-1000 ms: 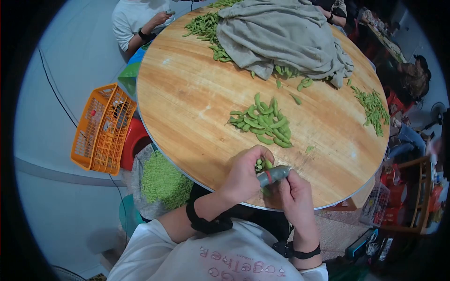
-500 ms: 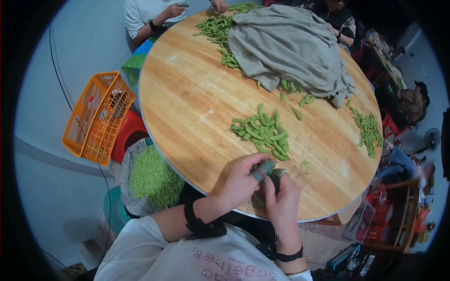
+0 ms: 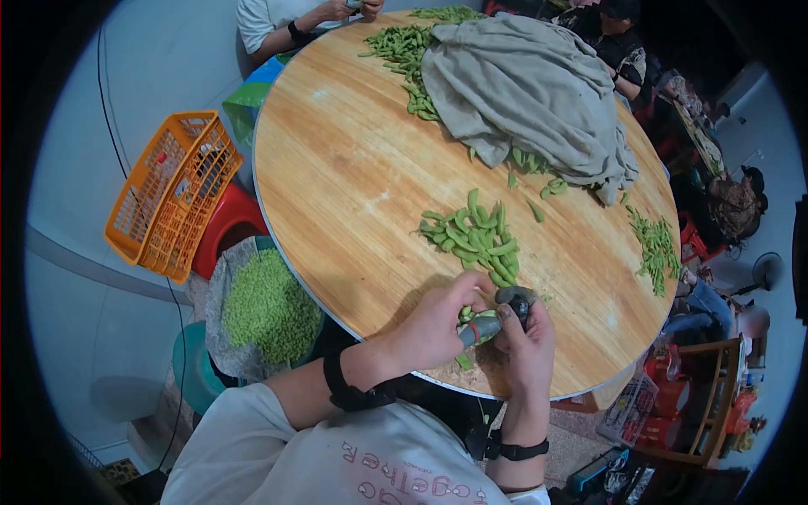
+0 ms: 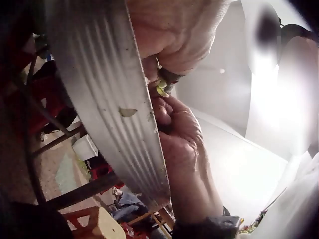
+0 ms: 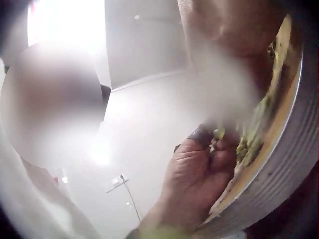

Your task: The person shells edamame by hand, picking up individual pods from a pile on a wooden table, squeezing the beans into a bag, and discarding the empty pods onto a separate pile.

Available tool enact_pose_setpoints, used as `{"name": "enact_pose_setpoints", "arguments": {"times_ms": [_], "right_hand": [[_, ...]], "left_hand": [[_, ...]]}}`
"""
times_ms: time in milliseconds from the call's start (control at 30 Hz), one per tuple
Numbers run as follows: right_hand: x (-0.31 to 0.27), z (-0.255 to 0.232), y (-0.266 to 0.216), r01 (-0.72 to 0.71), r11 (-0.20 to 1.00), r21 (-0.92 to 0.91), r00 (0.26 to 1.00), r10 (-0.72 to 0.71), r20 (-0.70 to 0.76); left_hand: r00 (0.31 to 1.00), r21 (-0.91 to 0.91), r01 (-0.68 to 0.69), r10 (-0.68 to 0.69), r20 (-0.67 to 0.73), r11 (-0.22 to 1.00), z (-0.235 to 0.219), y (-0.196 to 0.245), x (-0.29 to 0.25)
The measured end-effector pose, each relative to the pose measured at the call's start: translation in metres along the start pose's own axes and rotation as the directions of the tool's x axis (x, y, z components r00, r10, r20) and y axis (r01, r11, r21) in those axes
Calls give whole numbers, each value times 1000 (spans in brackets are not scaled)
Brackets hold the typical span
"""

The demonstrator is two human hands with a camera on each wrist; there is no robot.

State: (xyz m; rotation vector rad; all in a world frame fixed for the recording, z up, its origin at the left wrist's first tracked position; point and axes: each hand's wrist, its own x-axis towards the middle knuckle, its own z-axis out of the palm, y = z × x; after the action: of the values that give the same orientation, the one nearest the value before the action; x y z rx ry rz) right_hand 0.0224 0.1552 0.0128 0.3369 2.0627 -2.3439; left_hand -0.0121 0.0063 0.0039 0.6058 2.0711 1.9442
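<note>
Shelling: both hands are working together at the near edge of the round tabletop (image 3: 337, 194), right over the rim.
Left hand: the left hand (image 3: 438, 324) is curling its fingers round a few green pods (image 3: 468, 315), pinching them against the palm; one fingertip is wearing a grey cover (image 3: 473, 331) with a red band.
Right hand: the right hand (image 3: 528, 341) is closing in from the other side, thumb and fingers pinching at the same pods, a dark cap (image 3: 515, 299) sitting on its thumb tip.
Wrist views: the left wrist camera is looking up along the metal rim (image 4: 107, 99), catching fingers (image 4: 172, 112) nipping a bit of green (image 4: 162, 89); the right wrist view is showing a hand (image 5: 199, 174) with pale green scraps (image 5: 217, 137) at its fingertips, the rest too blurred to tell.
Pile: a loose heap (image 3: 475, 236) of pods is lying just beyond the hands.
Cloth: a grey cloth (image 3: 530, 84) is covering the far side, more pods spilling out round its edges.
Strip: a thin line of pods (image 3: 652, 244) is running along the right edge.
Beans: a lined tub (image 3: 265, 307) of shelled beans is sitting below the tabletop by the person's left arm.
Crate: an orange crate (image 3: 168, 194) is leaning beside a red stool (image 3: 227, 231).
</note>
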Motion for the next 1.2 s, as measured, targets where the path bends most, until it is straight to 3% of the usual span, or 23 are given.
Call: {"name": "enact_pose_setpoints", "arguments": {"times_ms": [33,67,100,167,267,300,367,433,467,533,600,767,800,833,867,900,933,967,1000,1033,1067,1133,1200], "right_hand": [[-1,1,1,-49,985,165,999,47,15],[-2,1,1,-98,941,325,995,91,36],[-2,2,2,-100,941,323,995,93,35],[-3,4,2,-170,798,578,985,161,66],[-4,7,7,-155,761,631,986,157,52],[-4,8,7,-155,760,631,986,159,51],[-6,10,8,-40,825,563,997,73,-35],[-5,11,6,-27,852,522,994,79,-78],[-5,11,5,-12,877,481,990,78,-117],[-5,8,6,8,892,451,990,55,-127],[-6,8,5,28,906,422,990,33,-136],[-22,-1,2,-28,974,224,997,43,-63],[-24,1,-4,65,995,73,998,-65,-10],[-24,-1,-12,65,995,73,998,-64,-10],[-24,-6,-22,89,981,-173,934,-22,355],[-22,-8,-27,193,905,-380,750,113,651],[-18,3,-28,274,806,-525,840,65,538],[-8,9,-27,274,806,-524,839,66,539],[4,13,-23,310,644,-700,927,-41,373],[14,16,-19,280,455,-845,958,-191,215],[22,18,-14,281,459,-843,957,-197,212],[30,21,-9,282,216,-935,944,-234,231],[25,19,-8,278,224,-934,947,-225,228]], "left_hand": [[996,36,-89,88,21,995,0,-1,0],[996,33,-87,86,21,996,-1,-1,0],[984,56,-176,174,33,983,-1,-2,-1],[964,79,-264,261,46,961,-2,-2,0],[979,-2,-171,170,110,985,-3,-8,1],[979,-119,-134,150,136,984,-2,-13,2],[977,-238,-88,130,166,967,-2,-18,2],[946,-362,226,-114,304,904,-5,-12,0],[945,-364,226,-114,305,903,-5,-13,-1],[900,-531,402,-218,377,746,-6,-14,-1],[903,-435,385,-234,362,814,-14,-4,0],[937,-164,239,-182,299,957,-51,3,-4],[969,-193,206,-172,178,959,-62,-6,-4],[985,-217,169,-161,55,961,-71,-14,-2],[985,-217,170,-162,56,961,-79,-19,2],[989,5,111,-110,-101,994,-86,-24,5],[970,234,81,-22,-241,969,-90,-26,8],[970,235,83,-24,-242,968,-90,-25,11],[977,444,139,-50,-206,885,-88,-23,17],[981,634,176,-82,-175,753,-84,-20,21],[982,639,172,-78,-173,750,-80,-17,23],[998,628,23,-49,25,778,-68,-7,24],[990,554,42,-111,92,832,-57,4,20]]}}
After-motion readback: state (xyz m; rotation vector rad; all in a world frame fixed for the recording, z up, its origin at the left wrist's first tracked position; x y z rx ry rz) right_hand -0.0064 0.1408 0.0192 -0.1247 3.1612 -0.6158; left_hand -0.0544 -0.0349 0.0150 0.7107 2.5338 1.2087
